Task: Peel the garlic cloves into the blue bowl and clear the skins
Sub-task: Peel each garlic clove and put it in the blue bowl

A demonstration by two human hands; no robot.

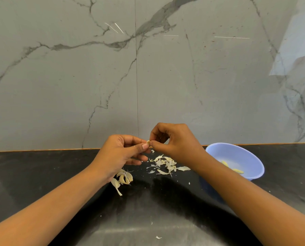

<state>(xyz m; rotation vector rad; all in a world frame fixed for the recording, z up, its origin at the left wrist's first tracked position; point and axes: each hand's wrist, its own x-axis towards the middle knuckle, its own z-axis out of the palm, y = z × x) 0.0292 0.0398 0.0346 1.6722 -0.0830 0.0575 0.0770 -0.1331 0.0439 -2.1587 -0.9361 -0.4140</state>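
Now both hands meet: left hand [120, 153] and right hand [173, 142] pinch one garlic clove [148, 142] above the skins [166, 163], fingers curled.

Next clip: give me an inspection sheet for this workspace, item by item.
Surface: black countertop, dotted with small white flecks.
Job's things: garlic clove held off the counter; blue bowl at right holding peeled cloves; unpeeled cloves by the left wrist.
Clutter: skins heaped under the right wrist; stray skin nearer the camera.
Hands: left hand and right hand both pinch the clove.
Cables: nothing seen.
Surroundings: grey veined marble wall behind.
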